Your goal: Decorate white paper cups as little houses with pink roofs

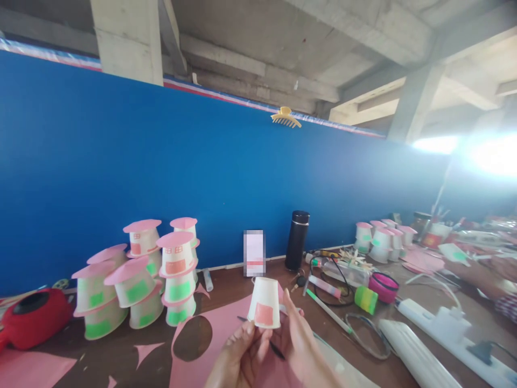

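An upside-down white paper cup (264,302) with a pink-orange square on its front is held up in front of me. My left hand (244,350) pinches the cup's lower rim, thumb at the front. My right hand (297,337) is against the cup's right side with its fingers reaching up beside it; part of its grip is hidden. Below the hands lies a pink paper sheet (202,350) with a round hole cut out. A thin dark object (277,351), perhaps a pen, shows partly behind my fingers.
Stacked cups with pink paper brims (177,264) stand at left, beside a red object (36,315). A phone-like upright panel (254,253) and a black flask (297,240) stand at the blue partition. At right are a pink tape roll (383,287), a power strip (440,323) and another person's arm (484,277).
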Demonstrator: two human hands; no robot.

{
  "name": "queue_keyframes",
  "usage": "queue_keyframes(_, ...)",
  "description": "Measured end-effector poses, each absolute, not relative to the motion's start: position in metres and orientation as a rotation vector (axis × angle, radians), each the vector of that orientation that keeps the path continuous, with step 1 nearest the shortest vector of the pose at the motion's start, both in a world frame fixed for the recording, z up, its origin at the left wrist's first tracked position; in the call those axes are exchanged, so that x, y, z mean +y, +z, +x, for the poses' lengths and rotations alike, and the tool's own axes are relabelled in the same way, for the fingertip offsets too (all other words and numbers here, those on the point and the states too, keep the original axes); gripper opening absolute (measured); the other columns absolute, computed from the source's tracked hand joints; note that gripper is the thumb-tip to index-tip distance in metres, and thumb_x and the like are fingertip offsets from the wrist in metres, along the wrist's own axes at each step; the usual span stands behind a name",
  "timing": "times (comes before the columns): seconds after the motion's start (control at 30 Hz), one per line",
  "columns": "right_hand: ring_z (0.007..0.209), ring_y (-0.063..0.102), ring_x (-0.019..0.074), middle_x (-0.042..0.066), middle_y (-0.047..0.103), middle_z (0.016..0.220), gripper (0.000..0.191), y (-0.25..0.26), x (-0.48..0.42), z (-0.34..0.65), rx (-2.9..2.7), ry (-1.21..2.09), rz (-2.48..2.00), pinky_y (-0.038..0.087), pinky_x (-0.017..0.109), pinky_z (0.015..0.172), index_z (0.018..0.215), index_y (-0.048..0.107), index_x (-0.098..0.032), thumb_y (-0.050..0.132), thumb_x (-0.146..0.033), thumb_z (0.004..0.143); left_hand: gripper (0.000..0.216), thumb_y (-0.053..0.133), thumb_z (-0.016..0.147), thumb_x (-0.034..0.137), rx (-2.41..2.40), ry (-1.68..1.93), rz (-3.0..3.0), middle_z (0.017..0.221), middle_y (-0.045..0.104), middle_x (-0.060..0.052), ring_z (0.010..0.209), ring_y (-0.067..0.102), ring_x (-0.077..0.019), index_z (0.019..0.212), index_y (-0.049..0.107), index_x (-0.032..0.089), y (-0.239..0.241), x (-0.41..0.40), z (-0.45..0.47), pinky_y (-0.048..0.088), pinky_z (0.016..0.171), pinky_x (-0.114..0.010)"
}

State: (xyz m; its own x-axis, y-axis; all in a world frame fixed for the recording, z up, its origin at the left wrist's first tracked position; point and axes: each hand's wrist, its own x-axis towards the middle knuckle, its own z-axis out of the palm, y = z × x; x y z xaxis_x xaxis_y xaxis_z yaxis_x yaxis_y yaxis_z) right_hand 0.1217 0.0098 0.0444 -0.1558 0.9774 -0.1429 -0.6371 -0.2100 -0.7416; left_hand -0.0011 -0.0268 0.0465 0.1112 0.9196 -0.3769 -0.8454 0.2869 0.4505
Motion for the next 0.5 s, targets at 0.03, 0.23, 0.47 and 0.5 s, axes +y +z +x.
queue_keyframes(0.03,0.066,0.072,0.0224,0.006,0.075,0.076,0.044,0.043,0.012,0.122,-0.604,1.666,-0.738,0.054,0.026,0.052,0.095,0.066,-0.016,0.074,-0.053,0.074,0.011,0.059,0.084,0.001,0.667,1.300,0.138,0.075,0.077,-0.011,0.074,0.075,-0.0199,0.079,0.066,0.008,0.047,-0.027,-0.001,0.061,0.066,-0.024)
queue_keyframes(0.23,0.053,0.067,0.0150,0.000,0.072,0.067,0.030,0.045,0.013,0.121,-0.474,1.564,-0.721,0.054,0.024,0.050,0.082,0.061,-0.018,0.084,-0.029,0.066,0.006,0.063,0.081,0.002,0.708,1.304,0.157,0.077,0.076,-0.015,0.071,0.074,-0.0212,0.079,0.067,0.006,0.040,-0.023,0.001,0.061,0.065,-0.025)
queue_keyframes(0.47,0.059,0.068,0.0169,0.002,0.074,0.071,0.053,0.048,0.014,0.119,-0.486,1.557,-0.679,0.052,0.024,0.049,0.108,0.056,-0.018,0.083,-0.016,0.063,0.006,0.069,0.076,0.004,0.692,1.333,0.163,0.076,0.076,-0.013,0.072,0.075,-0.0227,0.078,0.067,0.009,0.025,-0.015,0.001,0.061,0.065,-0.026)
queue_keyframes(0.5,0.060,0.069,0.0166,0.002,0.074,0.071,0.057,0.046,0.015,0.119,-0.480,1.546,-0.658,0.052,0.024,0.051,0.110,0.054,-0.018,0.083,-0.014,0.062,0.006,0.069,0.076,0.004,0.683,1.339,0.158,0.075,0.076,-0.012,0.071,0.075,-0.0224,0.077,0.066,0.010,0.024,-0.014,0.002,0.061,0.065,-0.026)
